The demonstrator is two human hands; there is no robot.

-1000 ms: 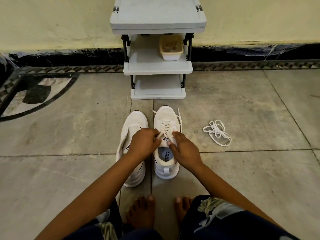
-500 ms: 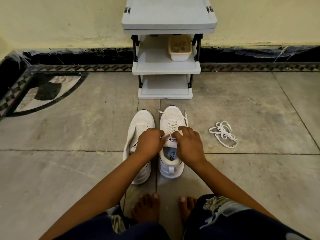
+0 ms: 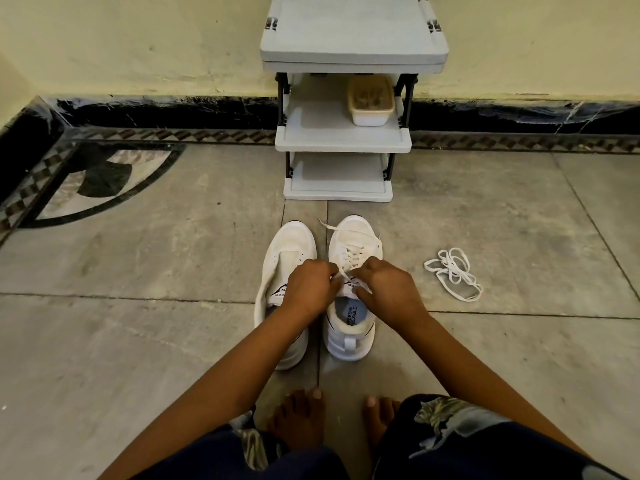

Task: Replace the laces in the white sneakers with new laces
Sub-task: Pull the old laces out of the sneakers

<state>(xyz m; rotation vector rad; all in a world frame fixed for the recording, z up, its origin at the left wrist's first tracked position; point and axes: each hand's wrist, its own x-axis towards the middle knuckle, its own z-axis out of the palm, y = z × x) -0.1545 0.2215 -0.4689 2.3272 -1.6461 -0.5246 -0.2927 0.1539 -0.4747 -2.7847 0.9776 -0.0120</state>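
Note:
Two white sneakers stand side by side on the floor, toes away from me. The left sneaker (image 3: 287, 251) shows no lace across its front. The right sneaker (image 3: 353, 237) carries a white lace (image 3: 349, 254) threaded through its eyelets, with loose ends trailing near the toe. My left hand (image 3: 310, 287) and my right hand (image 3: 389, 289) meet over the tongue of the right sneaker, each pinching a strand of that lace. A loose bundle of white laces (image 3: 453, 273) lies on the floor to the right.
A grey three-tier rack (image 3: 343, 140) stands against the wall straight ahead, with a small beige tub (image 3: 371, 102) on its middle shelf. My bare feet (image 3: 301, 420) rest on the tiled floor just below the sneakers. A dark inlaid pattern (image 3: 100, 181) marks the floor at left.
The view has shifted so the rack and sneakers sit further right. Both hands have stayed at the right sneaker's tongue, working the lace strands closer together.

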